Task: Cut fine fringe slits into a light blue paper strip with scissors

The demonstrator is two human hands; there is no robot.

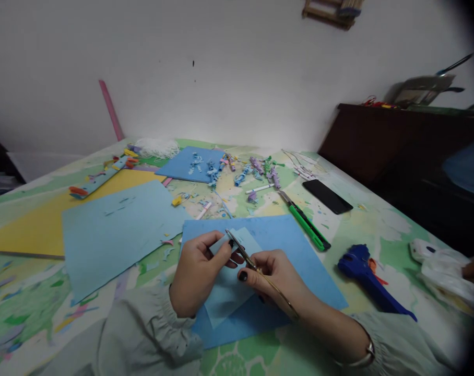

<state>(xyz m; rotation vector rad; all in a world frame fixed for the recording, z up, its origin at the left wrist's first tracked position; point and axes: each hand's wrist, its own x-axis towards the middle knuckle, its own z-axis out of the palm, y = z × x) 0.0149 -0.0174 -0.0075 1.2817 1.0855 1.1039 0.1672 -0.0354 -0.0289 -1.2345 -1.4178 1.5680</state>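
My left hand (193, 269) pinches a small light blue piece (218, 244), which looks like foam or paper, between thumb and fingers. In my right hand (282, 277) is a pair of scissors (245, 257) with gold-coloured handles, its blades pointing up and left to the piece at my left fingertips. Whether the blades are apart is hard to make out. Below both hands lies a light blue sheet (226, 300), on top of a larger, deeper blue sheet (315, 277). My fingers partly hide the small piece.
A green utility knife (305, 225), a black phone (327, 196) and a blue glue gun (372, 287) lie to the right. Leftward are a pale blue sheet (119, 230) and a yellow board (29, 230). Several curled paper pieces (243, 175) lie behind; scraps litter the patterned tablecloth (237, 363).
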